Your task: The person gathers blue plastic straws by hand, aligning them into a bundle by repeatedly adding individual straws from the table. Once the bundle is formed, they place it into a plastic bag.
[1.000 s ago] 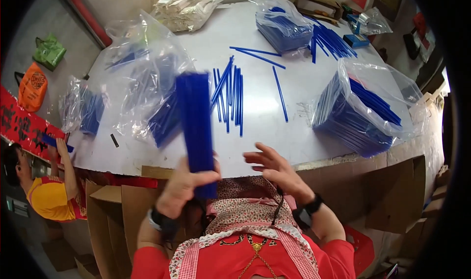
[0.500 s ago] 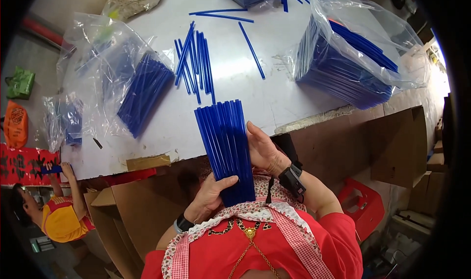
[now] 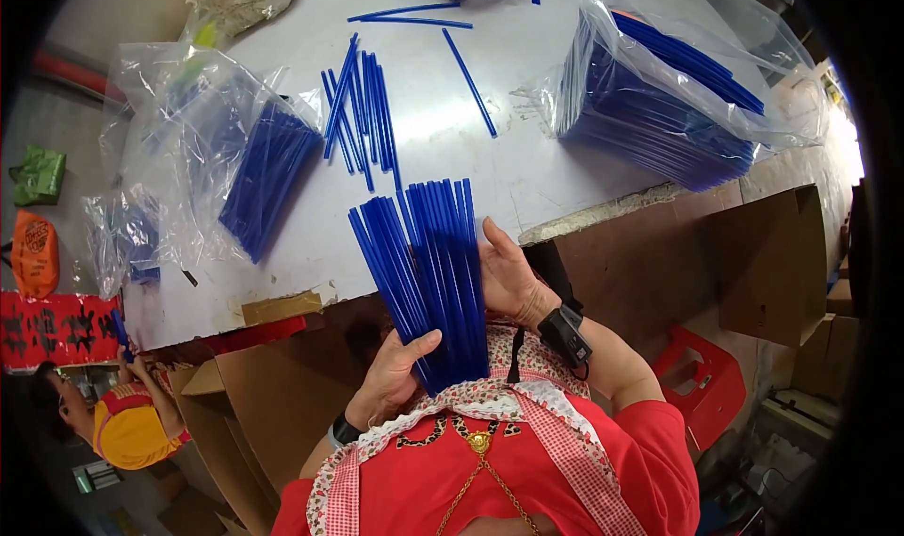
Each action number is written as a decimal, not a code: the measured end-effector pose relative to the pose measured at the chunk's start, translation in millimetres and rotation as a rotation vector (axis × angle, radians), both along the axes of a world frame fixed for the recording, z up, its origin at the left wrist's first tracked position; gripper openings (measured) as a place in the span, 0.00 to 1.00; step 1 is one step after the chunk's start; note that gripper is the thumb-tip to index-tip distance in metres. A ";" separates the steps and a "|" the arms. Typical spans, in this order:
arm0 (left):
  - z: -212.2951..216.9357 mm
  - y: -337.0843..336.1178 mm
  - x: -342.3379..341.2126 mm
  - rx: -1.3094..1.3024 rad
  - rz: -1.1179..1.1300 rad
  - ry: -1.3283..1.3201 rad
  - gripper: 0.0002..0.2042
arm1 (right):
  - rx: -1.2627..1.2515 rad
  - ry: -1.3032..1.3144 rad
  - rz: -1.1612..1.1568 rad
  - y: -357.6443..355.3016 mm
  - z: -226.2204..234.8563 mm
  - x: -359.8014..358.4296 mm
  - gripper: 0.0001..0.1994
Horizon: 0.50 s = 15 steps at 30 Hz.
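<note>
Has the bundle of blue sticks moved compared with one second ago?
Yes. The bundle of blue sticks came back off the table toward the person's chest.

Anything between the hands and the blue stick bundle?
Nothing visible: the left hand grips the blue stick bundle from below, and the right hand presses flat against its side.
</note>
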<state>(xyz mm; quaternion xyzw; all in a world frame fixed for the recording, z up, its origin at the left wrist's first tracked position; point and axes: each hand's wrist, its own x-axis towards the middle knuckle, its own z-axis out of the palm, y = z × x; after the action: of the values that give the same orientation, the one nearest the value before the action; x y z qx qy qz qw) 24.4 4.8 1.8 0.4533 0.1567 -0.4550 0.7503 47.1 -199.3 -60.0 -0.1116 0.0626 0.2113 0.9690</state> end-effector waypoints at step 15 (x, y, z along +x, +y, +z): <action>-3.8 2.5 -4.8 0.007 0.008 0.018 0.20 | -0.300 0.053 0.024 -3.4 25.1 -8.1 0.26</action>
<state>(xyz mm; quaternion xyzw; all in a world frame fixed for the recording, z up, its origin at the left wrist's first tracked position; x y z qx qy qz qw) 19.6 7.3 -2.0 0.4510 0.1669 -0.4556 0.7491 39.1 -202.7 -34.9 -0.2503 0.1175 0.2142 0.9368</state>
